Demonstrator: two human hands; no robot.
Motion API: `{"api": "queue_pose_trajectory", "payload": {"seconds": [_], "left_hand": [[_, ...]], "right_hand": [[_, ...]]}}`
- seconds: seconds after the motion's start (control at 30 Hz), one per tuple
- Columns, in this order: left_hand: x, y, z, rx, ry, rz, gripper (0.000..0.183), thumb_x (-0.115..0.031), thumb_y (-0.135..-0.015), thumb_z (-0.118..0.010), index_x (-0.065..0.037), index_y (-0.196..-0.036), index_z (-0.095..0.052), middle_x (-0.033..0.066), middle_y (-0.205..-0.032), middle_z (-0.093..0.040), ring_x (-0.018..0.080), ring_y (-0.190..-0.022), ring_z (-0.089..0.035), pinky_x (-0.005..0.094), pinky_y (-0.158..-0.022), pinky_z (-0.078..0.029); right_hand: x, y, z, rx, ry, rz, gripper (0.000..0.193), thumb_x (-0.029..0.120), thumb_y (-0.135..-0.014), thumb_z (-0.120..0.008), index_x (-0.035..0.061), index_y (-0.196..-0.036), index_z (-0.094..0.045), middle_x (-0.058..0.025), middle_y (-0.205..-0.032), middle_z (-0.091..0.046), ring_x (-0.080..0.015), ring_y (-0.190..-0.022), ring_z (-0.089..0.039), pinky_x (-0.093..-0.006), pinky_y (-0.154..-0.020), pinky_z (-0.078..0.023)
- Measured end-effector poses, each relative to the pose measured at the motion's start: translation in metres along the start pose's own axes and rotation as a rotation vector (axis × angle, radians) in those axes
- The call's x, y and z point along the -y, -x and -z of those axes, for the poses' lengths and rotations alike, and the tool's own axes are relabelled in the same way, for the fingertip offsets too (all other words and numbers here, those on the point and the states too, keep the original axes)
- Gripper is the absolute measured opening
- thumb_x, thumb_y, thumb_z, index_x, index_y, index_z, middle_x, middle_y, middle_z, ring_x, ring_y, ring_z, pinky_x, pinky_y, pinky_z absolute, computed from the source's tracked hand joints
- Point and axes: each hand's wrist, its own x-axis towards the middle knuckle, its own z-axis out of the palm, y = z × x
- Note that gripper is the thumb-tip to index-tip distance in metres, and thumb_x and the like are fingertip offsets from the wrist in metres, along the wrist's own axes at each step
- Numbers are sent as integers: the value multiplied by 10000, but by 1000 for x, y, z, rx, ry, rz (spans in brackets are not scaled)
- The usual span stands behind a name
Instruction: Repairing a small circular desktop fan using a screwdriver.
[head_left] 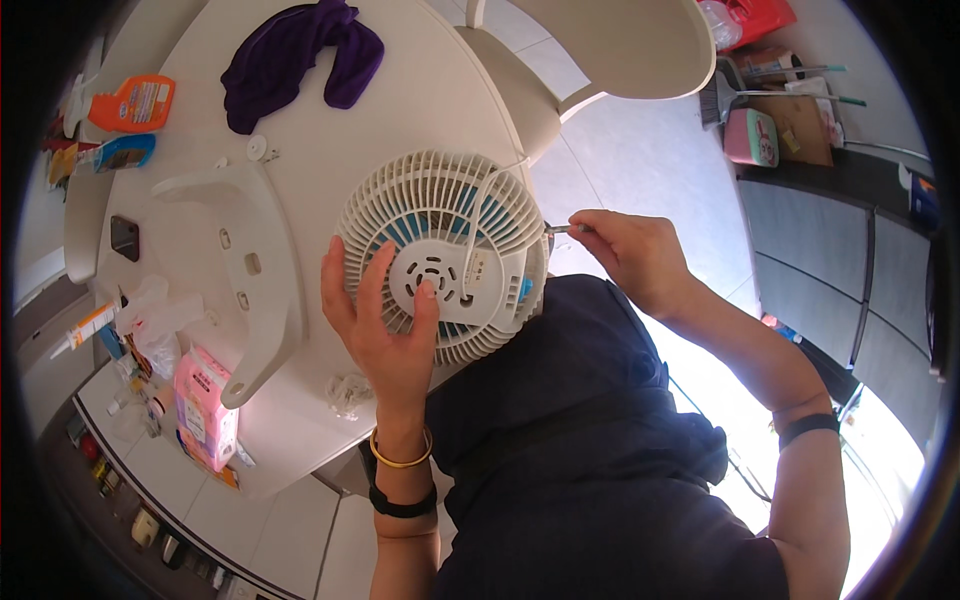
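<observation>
Dark shirt (600,490) closest to camera, then both forearms. Fan (440,262) sits at the near edge of the worktop (400,100), partly over the edge by the shirt, slatted cage side up, blue blades (490,212) showing through, cord (475,215) lying across the cage.

Left hand (385,345): not clenched, fingers spread over the cage's left side, thumb on the hub area. Reads as bracing, not lifting. Right hand (645,260): fingertips pinching a thin tool (567,229), its far end at the cage's right rim. Looks like a driver; can't make out the tip or what it's engaging.

Step in hand, my read: working a fastener or clip at the rim. Next move calls for a steady cage, tool kept in line with whatever it's engaging, and light finger control; slip risk if the fan rocks on the edge.

Stand (270,270) lies on the worktop left of the fan, detached. Small round part (257,148) beyond it, near the purple cloth (290,65). Clear bag (348,395) just beside the left wrist.
</observation>
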Motion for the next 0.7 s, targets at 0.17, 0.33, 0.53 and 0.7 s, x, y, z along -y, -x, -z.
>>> {"api": "queue_pose_trajectory", "payload": {"seconds": [0.17,0.33,0.53,0.7], "left_hand": [[-1,0,0,-2,10,-8,469,-116,-751,-728,-97,-1206,-619,180,-1452,-366,369,-1360,-309,474,-1093,-292],[0,1,1,5,1,-4,465,-124,-758,-724,-91,-1209,-616,179,-1456,-358,373,-1360,-308,474,-1095,-288],[-2,0,-1,3,12,-11,465,-128,-764,-720,-91,-1215,-614,178,-1457,-356,376,-1360,-305,478,-1094,-285],[0,1,0,-2,-2,-12,464,-127,-766,-720,-92,-1216,-614,180,-1456,-358,376,-1359,-306,479,-1095,-283]], "right_hand": [[11,4,-6,97,46,61,136,210,-934,-576,85,-913,-625,-99,-762,-656,-288,-687,-647,-378,-592,-519],[13,-8,1,190,-103,-111,187,203,-971,-514,54,-935,-621,-121,-759,-652,-312,-702,-645,-393,-646,-510],[-6,-8,6,174,-389,-150,197,188,-971,-515,46,-1004,-648,-107,-762,-645,-280,-688,-643,-367,-670,-502],[5,-17,15,263,-288,-53,161,108,-943,-554,31,-1038,-658,-104,-800,-626,-229,-720,-622,-349,-710,-505]]}}
